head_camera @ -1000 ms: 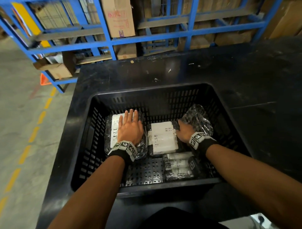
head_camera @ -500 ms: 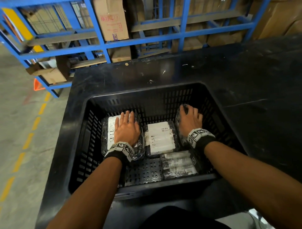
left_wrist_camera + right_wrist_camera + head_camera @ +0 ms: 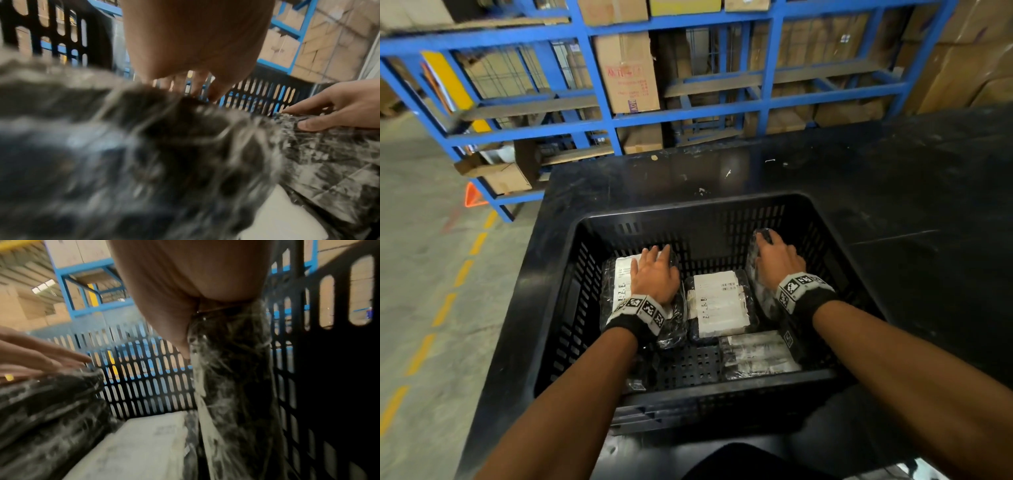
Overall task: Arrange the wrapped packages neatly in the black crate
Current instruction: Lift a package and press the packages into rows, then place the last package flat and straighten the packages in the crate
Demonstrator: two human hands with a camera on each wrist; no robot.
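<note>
Two hands in black crate [image 3: 822,219]; left grip [image 3: 654,277] flat on package [image 3: 616,284], right grip [image 3: 779,262] clasping upright package [image 3: 763,298]

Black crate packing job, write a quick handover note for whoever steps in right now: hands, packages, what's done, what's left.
Left hand: flat, fingers straight, pressing on the left package.
Right hand: on top of the right package, which stands on edge near the crate's right wall; fingers curl over its top.
In the black crate: also a middle package lying flat, label up, and a front package lying flat.
Done: four packages are in the crate.
Left: settle the right package, probably flat or squared to the wall, and even out the rows.
</note>
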